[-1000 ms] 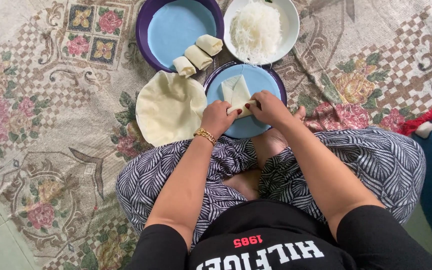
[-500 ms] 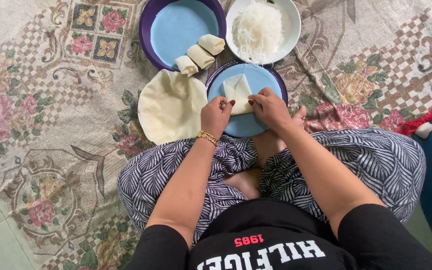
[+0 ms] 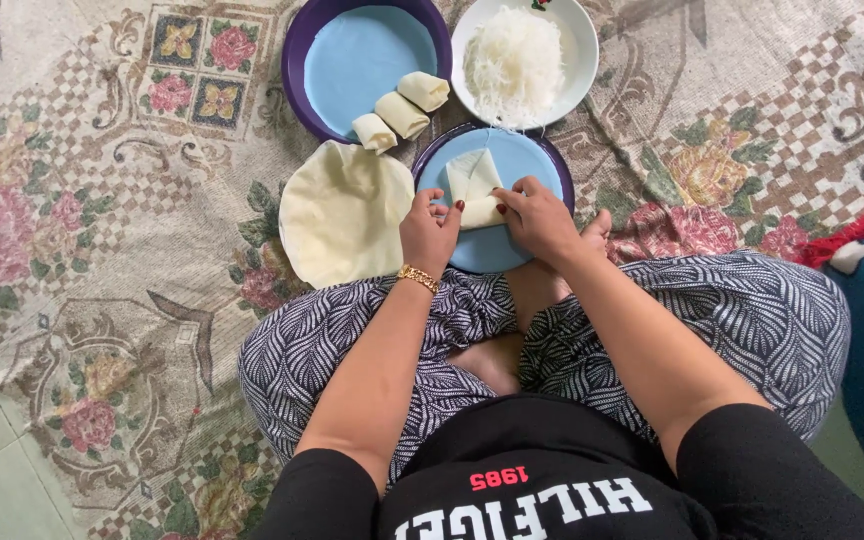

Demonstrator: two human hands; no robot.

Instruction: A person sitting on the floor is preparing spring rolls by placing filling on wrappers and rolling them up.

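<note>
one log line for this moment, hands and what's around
left hand: on folded wrapper | right hand: on same wrapper | under: blue plate | nearby: wrapper stack, three rolls, noodle bowl

We have a single view, from a camera worn on the person's head. It looks steeply down over the chest and crossed legs onto the patterned floor cloth [image 3: 102,300], from close range. The far edge of the frame lies at the top, where the purple tray [image 3: 297,60] and the white bowl [image 3: 577,40] are cut off by the border. Both forearms enter from the bottom and meet near centre over the blue plate [image 3: 542,165]. No second view exists, so nothing is shared.
</note>
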